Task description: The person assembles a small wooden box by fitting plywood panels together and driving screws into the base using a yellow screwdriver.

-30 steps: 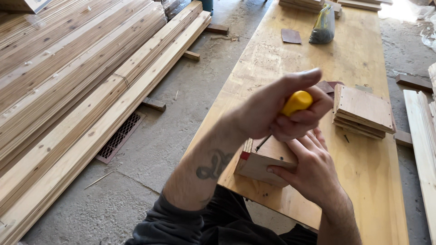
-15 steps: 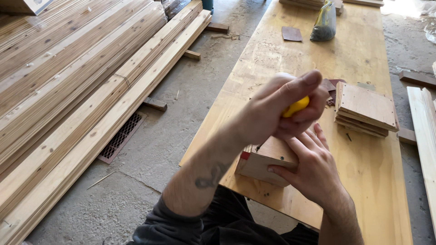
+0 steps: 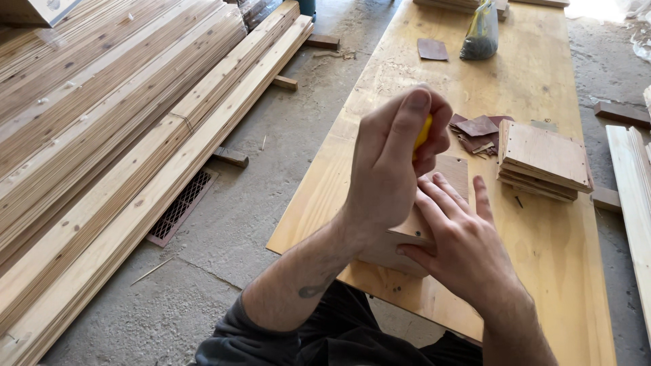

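My left hand (image 3: 390, 159) is closed around a small yellow tool (image 3: 422, 132), of which only a sliver shows between the fingers. It hovers over a small square wooden piece (image 3: 407, 234) lying near the front left edge of the plywood table (image 3: 542, 68). My right hand (image 3: 461, 237) lies flat on that piece, fingers spread, pinning it to the table. The left hand hides most of the piece.
A stack of square wooden tiles (image 3: 542, 159) sits to the right, with brown sandpaper scraps (image 3: 478, 129) beside it. Farther back lie a sandpaper sheet (image 3: 432, 49) and a plastic bag (image 3: 480, 34). Long planks (image 3: 102, 122) are piled on the concrete floor at left; boards (image 3: 634, 190) at right.
My left hand has turned upright around the yellow tool, covering more of it. The right hand's fingers have spread flatter on the wooden piece. The view has shifted closer.
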